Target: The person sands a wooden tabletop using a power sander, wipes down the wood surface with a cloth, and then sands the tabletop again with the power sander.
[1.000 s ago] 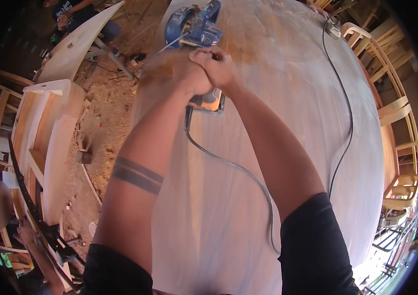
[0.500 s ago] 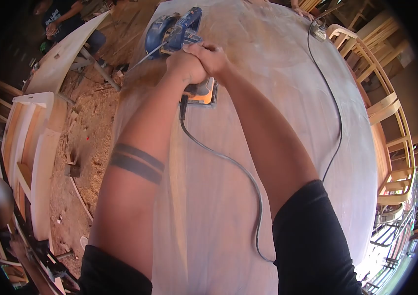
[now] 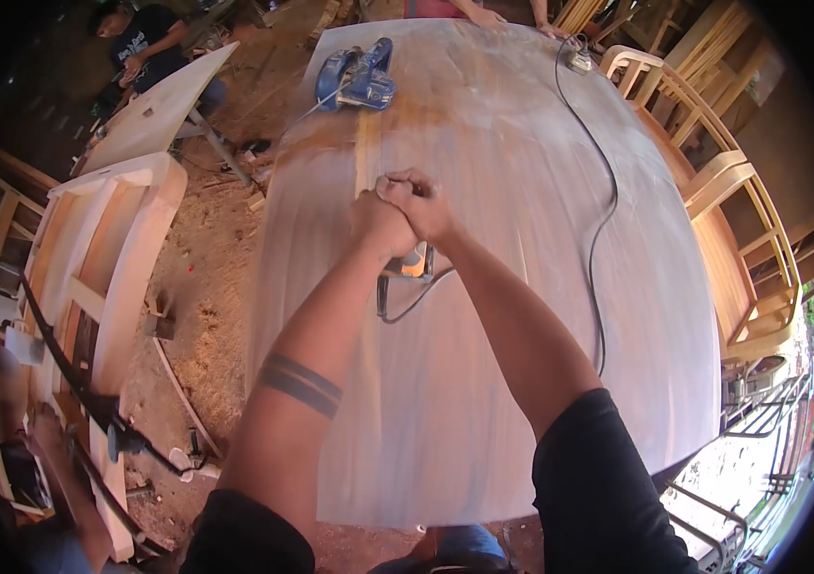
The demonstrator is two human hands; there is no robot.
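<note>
An orange and black electric sander point(image 3: 414, 261) rests on the large wooden tabletop point(image 3: 445, 402), mostly covered by my hands. My left hand point(image 3: 386, 226) is closed over it from the left. Pressed against it is my right hand point(image 3: 423, 204), also closed, with its fingers overlapping the left hand at the top. The grip under both palms is hidden. From the sander's near end a dark cord point(image 3: 407, 310) bends back and passes under my right forearm. Farther up the tabletop stands a blue power tool point(image 3: 357, 80), apart from my hands.
A black cord point(image 3: 608, 206) runs down the right side from a small outlet box point(image 3: 579, 61). Another person's hands point(image 3: 488, 17) touch the far edge. Wooden frames stand left point(image 3: 130, 215) and right point(image 3: 723, 191). A person point(image 3: 144, 48) is beside a pale panel point(image 3: 163, 107).
My hands and the sander have moved back toward me, away from the blue power tool. The sander's cord now bends in a tighter loop. The view has shifted, showing the near tabletop edge.
</note>
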